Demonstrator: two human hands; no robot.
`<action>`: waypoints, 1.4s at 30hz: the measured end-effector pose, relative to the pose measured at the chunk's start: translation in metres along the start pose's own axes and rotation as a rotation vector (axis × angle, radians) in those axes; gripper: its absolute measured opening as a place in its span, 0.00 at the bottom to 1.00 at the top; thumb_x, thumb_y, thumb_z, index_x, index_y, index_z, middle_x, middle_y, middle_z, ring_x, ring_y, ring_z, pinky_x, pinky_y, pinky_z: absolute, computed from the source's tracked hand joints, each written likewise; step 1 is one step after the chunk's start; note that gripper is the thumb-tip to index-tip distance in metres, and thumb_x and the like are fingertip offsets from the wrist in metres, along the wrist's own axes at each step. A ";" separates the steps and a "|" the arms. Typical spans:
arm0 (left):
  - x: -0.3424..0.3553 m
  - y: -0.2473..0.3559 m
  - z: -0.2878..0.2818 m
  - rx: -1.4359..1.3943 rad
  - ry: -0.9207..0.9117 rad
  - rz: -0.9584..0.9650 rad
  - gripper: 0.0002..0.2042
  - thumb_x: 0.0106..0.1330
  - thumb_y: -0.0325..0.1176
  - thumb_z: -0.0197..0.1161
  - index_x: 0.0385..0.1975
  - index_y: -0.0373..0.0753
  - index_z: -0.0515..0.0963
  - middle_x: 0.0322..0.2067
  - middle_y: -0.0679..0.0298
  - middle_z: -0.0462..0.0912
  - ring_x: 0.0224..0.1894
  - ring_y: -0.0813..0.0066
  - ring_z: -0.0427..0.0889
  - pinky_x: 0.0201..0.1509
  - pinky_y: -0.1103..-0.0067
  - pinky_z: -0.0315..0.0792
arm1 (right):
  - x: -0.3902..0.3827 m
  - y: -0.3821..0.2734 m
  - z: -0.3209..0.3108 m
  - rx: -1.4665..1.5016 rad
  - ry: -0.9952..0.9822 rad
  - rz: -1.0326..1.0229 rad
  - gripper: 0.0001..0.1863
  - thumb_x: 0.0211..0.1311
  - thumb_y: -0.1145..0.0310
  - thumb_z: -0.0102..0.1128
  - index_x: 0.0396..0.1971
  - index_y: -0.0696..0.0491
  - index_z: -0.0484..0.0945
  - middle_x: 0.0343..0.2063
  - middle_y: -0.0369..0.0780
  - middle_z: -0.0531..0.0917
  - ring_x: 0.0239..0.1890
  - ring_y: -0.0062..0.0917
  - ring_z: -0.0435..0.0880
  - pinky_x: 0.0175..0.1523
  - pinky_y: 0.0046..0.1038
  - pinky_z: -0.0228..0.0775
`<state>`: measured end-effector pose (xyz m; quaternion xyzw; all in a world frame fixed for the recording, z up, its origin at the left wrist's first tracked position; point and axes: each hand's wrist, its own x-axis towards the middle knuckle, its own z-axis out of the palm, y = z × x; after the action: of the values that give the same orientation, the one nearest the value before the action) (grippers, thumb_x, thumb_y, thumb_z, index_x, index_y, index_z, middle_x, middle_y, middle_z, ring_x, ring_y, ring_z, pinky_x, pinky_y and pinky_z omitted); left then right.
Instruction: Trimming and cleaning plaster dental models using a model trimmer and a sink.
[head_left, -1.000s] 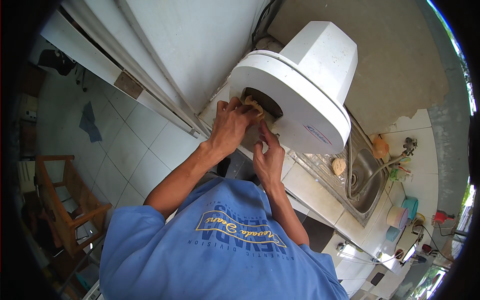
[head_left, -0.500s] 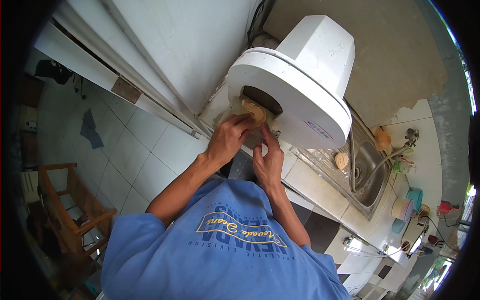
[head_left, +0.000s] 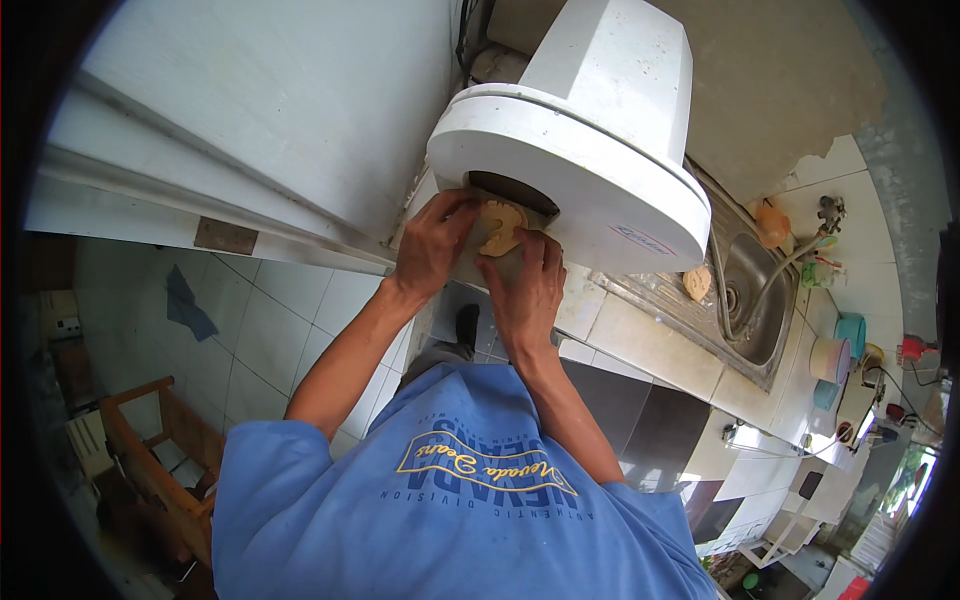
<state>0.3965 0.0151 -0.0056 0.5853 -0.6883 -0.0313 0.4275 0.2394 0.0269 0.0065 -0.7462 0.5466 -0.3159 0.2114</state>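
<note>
A yellowish horseshoe-shaped plaster dental cast [head_left: 508, 226] is held in front of the white model trimmer [head_left: 575, 155]. The fingers of my left hand [head_left: 437, 243] grip its left edge. On its right edge, the fingers of my right hand [head_left: 530, 285] are closed, with the thumb below. The cast's ridged outline faces up. Just beyond it is the trimmer's dark curved opening [head_left: 513, 194], and a gap shows between the two.
Right of the trimmer, a steel sink [head_left: 765, 350] is set in the tiled counter [head_left: 650, 340], with another pale cast [head_left: 697, 283] on its drainboard. A hose [head_left: 775, 290] runs into the basin. Tubs [head_left: 830, 358] stand farther right. A wooden frame [head_left: 150, 460] stands low at left.
My hands have moved apart to opposite sides of the cast, which has turned to show more of its horseshoe face. The whole view has shifted, with the trimmer now higher in it.
</note>
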 end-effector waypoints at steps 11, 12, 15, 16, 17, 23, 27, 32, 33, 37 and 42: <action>0.006 -0.010 0.006 0.034 -0.042 0.055 0.14 0.52 0.21 0.61 0.41 0.35 0.80 0.38 0.61 0.77 0.37 0.61 0.83 0.38 0.73 0.80 | 0.008 -0.004 0.018 0.067 0.151 -0.023 0.27 0.48 0.70 0.72 0.48 0.56 0.71 0.45 0.46 0.75 0.49 0.43 0.73 0.54 0.40 0.66; 0.007 -0.009 0.006 0.039 -0.044 0.051 0.15 0.52 0.21 0.61 0.41 0.35 0.80 0.38 0.61 0.77 0.37 0.62 0.83 0.38 0.73 0.80 | 0.008 -0.004 0.019 0.067 0.150 -0.019 0.27 0.48 0.70 0.72 0.48 0.56 0.71 0.45 0.46 0.75 0.49 0.43 0.73 0.54 0.40 0.66; 0.006 -0.010 0.007 0.055 -0.054 0.053 0.16 0.50 0.21 0.61 0.42 0.34 0.80 0.37 0.61 0.76 0.37 0.62 0.83 0.38 0.73 0.80 | 0.009 -0.004 0.021 0.066 0.165 -0.002 0.27 0.47 0.70 0.72 0.48 0.57 0.71 0.45 0.46 0.75 0.49 0.43 0.73 0.53 0.40 0.67; 0.007 -0.011 0.007 0.066 -0.057 0.061 0.16 0.50 0.21 0.62 0.42 0.34 0.80 0.37 0.61 0.76 0.37 0.62 0.83 0.38 0.73 0.80 | 0.009 -0.004 0.022 0.066 0.168 -0.014 0.27 0.47 0.70 0.72 0.48 0.57 0.71 0.45 0.46 0.75 0.48 0.43 0.73 0.53 0.40 0.67; 0.006 -0.012 0.007 0.064 -0.059 0.062 0.16 0.50 0.21 0.62 0.42 0.34 0.80 0.37 0.61 0.76 0.37 0.62 0.83 0.38 0.73 0.80 | 0.009 -0.003 0.022 0.066 0.172 -0.027 0.27 0.47 0.70 0.72 0.47 0.57 0.71 0.45 0.46 0.75 0.48 0.43 0.73 0.53 0.41 0.67; 0.004 -0.015 0.006 0.036 -0.067 0.100 0.16 0.49 0.20 0.61 0.41 0.32 0.79 0.39 0.60 0.77 0.37 0.60 0.83 0.38 0.72 0.80 | 0.006 -0.004 0.026 0.069 0.169 0.012 0.27 0.47 0.69 0.73 0.47 0.57 0.69 0.45 0.47 0.74 0.49 0.45 0.72 0.54 0.42 0.64; 0.003 -0.014 0.005 0.025 -0.082 0.081 0.16 0.49 0.20 0.61 0.41 0.32 0.79 0.41 0.59 0.77 0.37 0.58 0.83 0.38 0.71 0.81 | 0.007 -0.005 0.026 0.070 0.160 0.034 0.27 0.47 0.69 0.73 0.46 0.57 0.68 0.44 0.47 0.73 0.48 0.45 0.71 0.54 0.43 0.63; 0.002 -0.015 0.006 0.019 -0.076 0.084 0.16 0.48 0.20 0.63 0.41 0.33 0.78 0.42 0.59 0.78 0.36 0.57 0.84 0.38 0.71 0.81 | 0.008 -0.007 0.025 0.060 0.173 0.033 0.27 0.47 0.67 0.73 0.45 0.57 0.68 0.43 0.47 0.73 0.47 0.46 0.71 0.53 0.43 0.63; 0.002 -0.016 0.006 0.007 -0.076 0.081 0.17 0.47 0.19 0.63 0.41 0.33 0.78 0.42 0.59 0.78 0.36 0.57 0.84 0.38 0.71 0.81 | 0.008 -0.007 0.025 0.061 0.173 0.033 0.27 0.47 0.67 0.73 0.45 0.57 0.68 0.43 0.47 0.73 0.47 0.46 0.71 0.53 0.43 0.63; 0.003 -0.012 0.003 -0.014 -0.086 0.055 0.18 0.45 0.18 0.65 0.41 0.33 0.78 0.42 0.60 0.78 0.36 0.58 0.84 0.37 0.71 0.81 | 0.009 -0.006 0.026 0.041 0.173 0.035 0.28 0.47 0.66 0.73 0.45 0.57 0.68 0.43 0.48 0.72 0.47 0.45 0.70 0.53 0.44 0.62; 0.002 -0.013 0.004 -0.052 -0.097 0.016 0.16 0.49 0.18 0.65 0.39 0.35 0.79 0.43 0.61 0.79 0.36 0.60 0.84 0.37 0.71 0.81 | 0.009 -0.004 0.028 0.039 0.167 0.040 0.30 0.46 0.64 0.74 0.46 0.57 0.67 0.43 0.48 0.71 0.47 0.45 0.70 0.54 0.43 0.61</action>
<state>0.4041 0.0074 -0.0137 0.5665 -0.7116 -0.0740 0.4089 0.2640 0.0183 -0.0087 -0.7017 0.5710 -0.3834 0.1859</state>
